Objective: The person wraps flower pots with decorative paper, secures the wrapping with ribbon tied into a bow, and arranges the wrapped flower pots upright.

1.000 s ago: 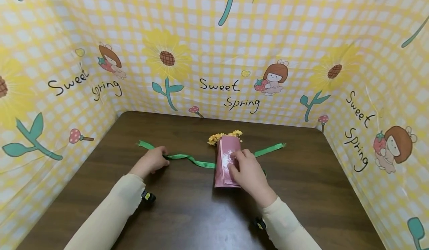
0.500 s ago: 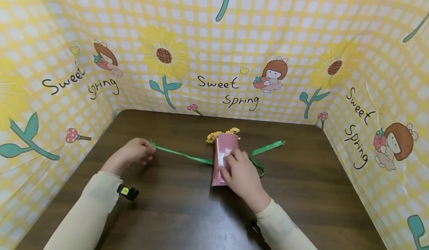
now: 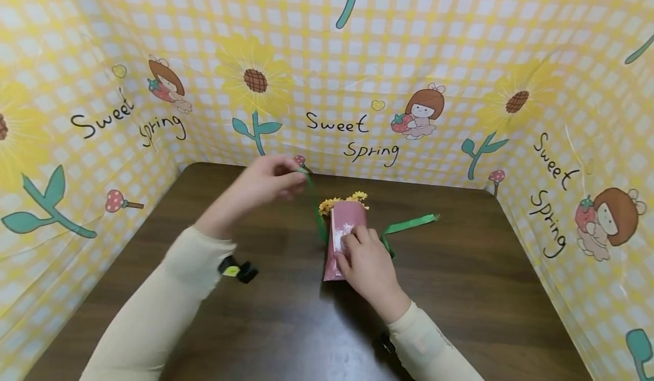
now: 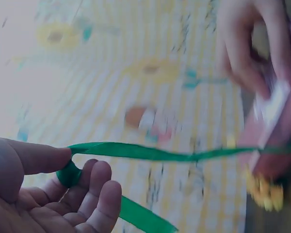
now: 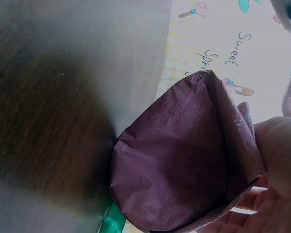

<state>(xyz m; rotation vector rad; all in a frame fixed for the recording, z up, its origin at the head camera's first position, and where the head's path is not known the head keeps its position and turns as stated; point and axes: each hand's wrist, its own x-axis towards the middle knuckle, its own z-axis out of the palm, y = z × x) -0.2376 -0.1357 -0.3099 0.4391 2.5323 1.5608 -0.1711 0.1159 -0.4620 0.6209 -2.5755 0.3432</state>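
Yellow flowers poke out at the far end of a pink paper-wrapped bouquet lying on the table. My right hand holds the wrap from above, fingers bent over its overlapping front. In the right wrist view, the bouquet's hollow lower end faces the camera. My left hand is raised to the left of the flowers, pinching a green ribbon between thumb and fingers. From there the ribbon runs taut to the bouquet's left side, its free tail hanging below the fingers. The part beneath the bouquet is hidden.
The ribbon's other end lies on the dark wooden table right of the bouquet. A yellow-checked printed cloth walls the table at the back and both sides. Each wrist wears a small black camera.
My left hand first took the ribbon's left end and pulled it out leftward, then lifted it up and to the right, towards the flowers. My right hand has stayed on the bouquet.
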